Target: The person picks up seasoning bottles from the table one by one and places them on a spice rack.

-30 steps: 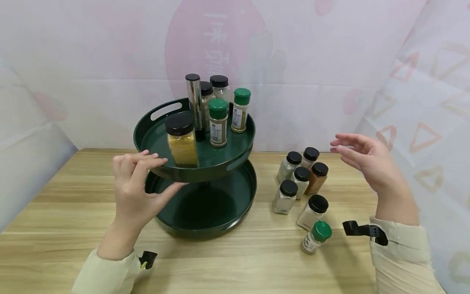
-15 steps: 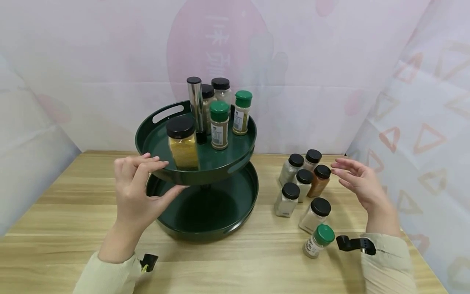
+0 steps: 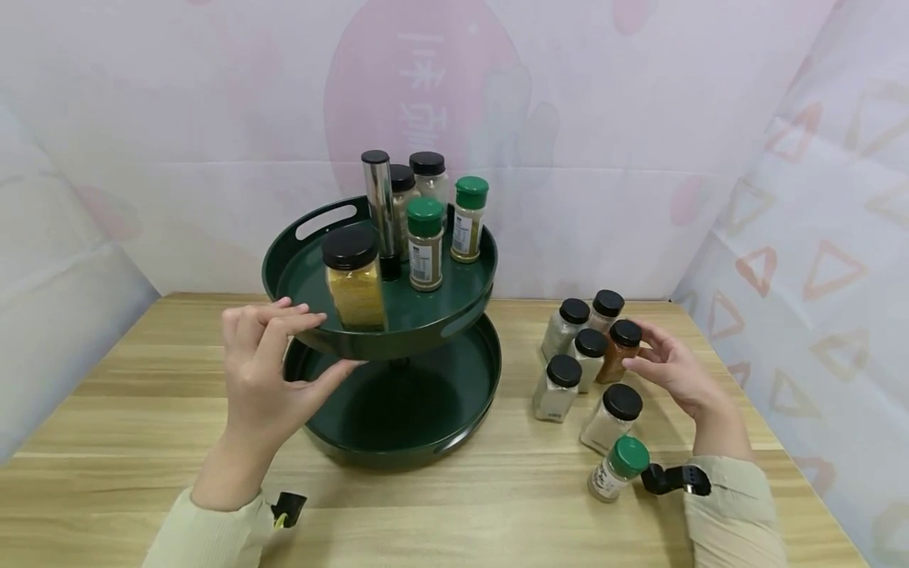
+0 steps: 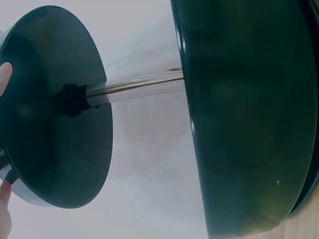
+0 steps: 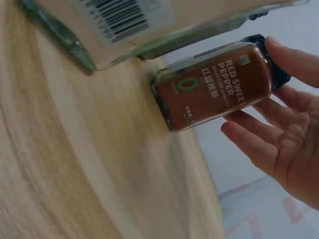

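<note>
My left hand (image 3: pixel 270 371) pinches the near left rim of the upper tray of a dark green two-tier rack (image 3: pixel 383 343). Its thumb is below the rim, with fingers above; in the left wrist view a thumb tip touches the tray's underside (image 4: pixel 55 144). A large black-capped jar of yellow powder (image 3: pixel 355 292) stands on that tier near my fingers. At the right, my right hand (image 3: pixel 675 371) grips a black-capped jar of red sweet pepper (image 3: pixel 614 363) near its cap, thumb on the near side and fingers behind. The jar (image 5: pixel 209 89) stands on the table.
Several black-capped jars (image 3: pixel 556 394) crowd left of the pepper jar. Closer stand another jar (image 3: pixel 607 422) and a green-capped shaker (image 3: pixel 616 472). Upstairs, green-capped shakers (image 3: pixel 424 252) and black-capped jars surround the metal post (image 3: pixel 379 205). A lower tray (image 3: pixel 405 457) sits underneath.
My right hand has come down and leftward from the air to the red sweet pepper jar, its thumb and fingers now around it. My left hand has stayed on the upper rim.
</note>
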Demonstrator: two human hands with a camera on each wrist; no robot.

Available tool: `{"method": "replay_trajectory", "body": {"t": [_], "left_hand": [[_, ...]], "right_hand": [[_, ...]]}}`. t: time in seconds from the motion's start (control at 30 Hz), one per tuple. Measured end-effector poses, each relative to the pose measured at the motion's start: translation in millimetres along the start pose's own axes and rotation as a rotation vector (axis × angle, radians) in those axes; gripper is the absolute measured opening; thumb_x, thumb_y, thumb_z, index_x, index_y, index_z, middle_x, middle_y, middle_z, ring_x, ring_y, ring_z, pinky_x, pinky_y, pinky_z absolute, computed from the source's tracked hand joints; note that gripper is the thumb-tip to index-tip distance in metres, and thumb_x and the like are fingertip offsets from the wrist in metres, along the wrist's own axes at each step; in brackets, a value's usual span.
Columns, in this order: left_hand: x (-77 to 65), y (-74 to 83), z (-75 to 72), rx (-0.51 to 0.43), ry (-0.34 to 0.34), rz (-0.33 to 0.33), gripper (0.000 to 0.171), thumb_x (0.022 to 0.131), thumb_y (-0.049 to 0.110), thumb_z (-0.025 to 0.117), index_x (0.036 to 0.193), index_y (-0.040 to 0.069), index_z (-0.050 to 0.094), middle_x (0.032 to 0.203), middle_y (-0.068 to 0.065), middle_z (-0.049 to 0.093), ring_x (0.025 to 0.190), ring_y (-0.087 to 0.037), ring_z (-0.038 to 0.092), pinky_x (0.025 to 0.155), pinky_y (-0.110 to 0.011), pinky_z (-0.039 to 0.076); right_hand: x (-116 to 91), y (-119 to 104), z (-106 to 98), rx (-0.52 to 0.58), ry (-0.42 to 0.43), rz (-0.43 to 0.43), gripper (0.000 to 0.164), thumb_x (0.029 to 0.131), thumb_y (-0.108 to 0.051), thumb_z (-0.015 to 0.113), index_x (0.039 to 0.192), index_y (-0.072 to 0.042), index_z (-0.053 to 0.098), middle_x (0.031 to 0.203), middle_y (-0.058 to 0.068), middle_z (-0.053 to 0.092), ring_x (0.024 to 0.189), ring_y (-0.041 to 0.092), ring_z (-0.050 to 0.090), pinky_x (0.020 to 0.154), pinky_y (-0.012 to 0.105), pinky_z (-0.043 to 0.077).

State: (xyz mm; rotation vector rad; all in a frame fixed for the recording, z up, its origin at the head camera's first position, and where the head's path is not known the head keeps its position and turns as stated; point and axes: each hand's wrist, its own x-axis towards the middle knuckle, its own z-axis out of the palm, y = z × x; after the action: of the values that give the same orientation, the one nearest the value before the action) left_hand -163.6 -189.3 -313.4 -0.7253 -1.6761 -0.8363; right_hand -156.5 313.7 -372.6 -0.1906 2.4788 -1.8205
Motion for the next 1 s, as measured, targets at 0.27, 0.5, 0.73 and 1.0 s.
{"method": "replay_trajectory", "body": {"t": [0.27, 0.5, 0.73, 1.0], "left_hand": [[0.1, 0.4, 2.7, -0.013, 0.019, -0.001, 0.064, 0.085, 0.058, 0.070, 0.094, -0.005, 0.064, 0.097, -0.027, 0.057, 0.098, -0.044, 0.046, 0.104, -0.021, 0.033], [0.3, 0.3, 3.0, -0.008, 0.001, -0.011, 0.066, 0.085, 0.060, 0.069, 0.094, -0.005, 0.064, 0.098, -0.026, 0.057, 0.100, -0.044, 0.046, 0.104, -0.023, 0.031], [-0.4, -0.4, 3.3, -0.011, 0.001, -0.009, 0.066, 0.085, 0.060, 0.069, 0.094, -0.006, 0.064, 0.097, -0.026, 0.056, 0.099, -0.044, 0.046, 0.104, -0.020, 0.033], [-1.2, -0.1, 2.0, 0.001, -0.005, -0.019, 0.068, 0.085, 0.062, 0.067, 0.094, -0.006, 0.063, 0.098, -0.026, 0.057, 0.100, -0.043, 0.048, 0.103, -0.025, 0.028]], "right_hand": [[1.9, 6.2, 0.3, 0.095, -0.001, -0.036, 0.059, 0.094, 0.004, 0.060, 0.147, -0.008, 0.037, 0.129, -0.014, 0.047, 0.107, 0.000, 0.061, 0.086, 0.016, 0.052], [-0.1, 8.3, -0.3, 0.137, 0.018, 0.009, 0.034, 0.093, 0.004, 0.063, 0.118, -0.019, 0.057, 0.121, -0.012, 0.054, 0.104, -0.001, 0.064, 0.085, 0.016, 0.053], [0.7, 13.3, 3.9, 0.185, 0.008, 0.085, 0.042, 0.093, 0.003, 0.063, 0.125, -0.022, 0.052, 0.112, -0.019, 0.064, 0.103, -0.002, 0.062, 0.087, 0.016, 0.053], [3.0, 16.2, 7.6, 0.244, 0.061, 0.107, 0.044, 0.090, 0.007, 0.066, 0.118, -0.025, 0.057, 0.105, -0.018, 0.068, 0.097, -0.001, 0.064, 0.084, 0.017, 0.054]]}}
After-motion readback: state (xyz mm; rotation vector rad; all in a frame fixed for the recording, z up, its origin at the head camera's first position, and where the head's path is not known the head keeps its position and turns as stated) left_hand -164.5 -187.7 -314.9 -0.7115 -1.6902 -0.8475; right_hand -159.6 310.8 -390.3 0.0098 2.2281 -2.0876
